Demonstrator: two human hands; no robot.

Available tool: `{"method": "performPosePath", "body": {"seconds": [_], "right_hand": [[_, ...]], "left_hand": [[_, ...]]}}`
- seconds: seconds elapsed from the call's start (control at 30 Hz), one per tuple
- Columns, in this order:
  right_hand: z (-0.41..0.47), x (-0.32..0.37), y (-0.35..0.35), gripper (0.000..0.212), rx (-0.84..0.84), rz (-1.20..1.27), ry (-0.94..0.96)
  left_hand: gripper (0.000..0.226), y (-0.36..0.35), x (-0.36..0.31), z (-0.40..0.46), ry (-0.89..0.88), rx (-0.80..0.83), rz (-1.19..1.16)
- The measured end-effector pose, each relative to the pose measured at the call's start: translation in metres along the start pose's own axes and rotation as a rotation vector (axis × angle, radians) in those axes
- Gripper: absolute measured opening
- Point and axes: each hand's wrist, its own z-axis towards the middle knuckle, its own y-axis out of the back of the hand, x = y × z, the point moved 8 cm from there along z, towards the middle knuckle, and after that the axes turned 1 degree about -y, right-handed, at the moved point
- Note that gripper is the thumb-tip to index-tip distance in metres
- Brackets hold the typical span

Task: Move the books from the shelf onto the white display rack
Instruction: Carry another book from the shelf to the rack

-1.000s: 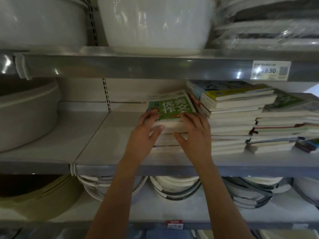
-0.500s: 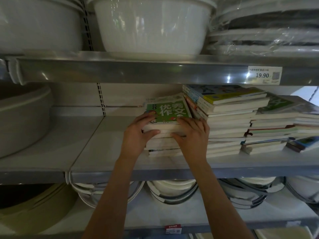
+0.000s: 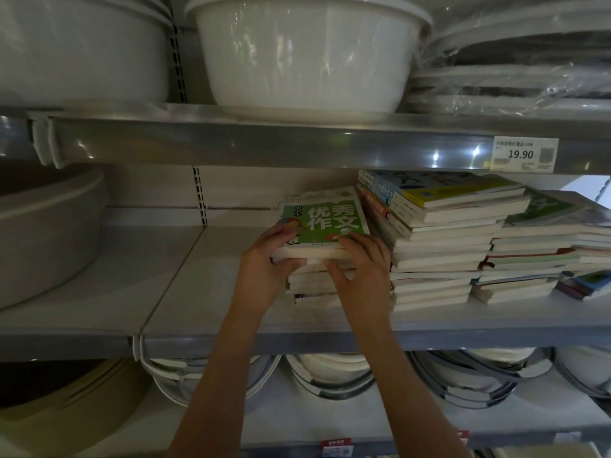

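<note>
Two hands work the leftmost pile of books on the middle shelf. The left hand has its fingers curled over the near left corner of the green book on top, thumb pressed against the page edges beneath them. The right hand mirrors it at the near right corner, fingers lying over the cover and thumb tucked against the page edges a little lower. Between fingers and thumbs sit the top few volumes; how many exactly I cannot tell. Under the thumbs the lower books of that pile lie flat on the shelf.

Just beyond the right hand's fingers, touching or nearly touching the gripped pile, stands the taller stack, with a lower stack past it. Above the fingers runs the upper shelf rail, carrying a white basin.

By my reading this is the pick-up step: the upper books are clamped but not yet clear of the pile. Next they need lifting slightly and drawing straight back toward the body, without dragging the taller stack along. No white display rack is in view, so finding it calls for turning away from the shelf.
</note>
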Motion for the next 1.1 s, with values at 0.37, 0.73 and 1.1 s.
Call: {"method": "performPosePath", "body": {"seconds": [0.37,0.73,1.1], "right_hand": [[-0.007,0.025,0.018,0.043,-0.012,0.004,-0.158],[-0.022,0.032,0.011,0.045,0.144,0.022,-0.214],[-0.064,0.028,0.015,0.053,0.247,0.18,-0.326]], "left_hand": [[0.036,0.029,-0.023,-0.036,0.054,-0.131,0.037],[0.036,0.021,-0.007,-0.02,0.133,-0.035,0.008],[0.057,0.036,-0.02,-0.076,-0.01,0.073,-0.04]]}}
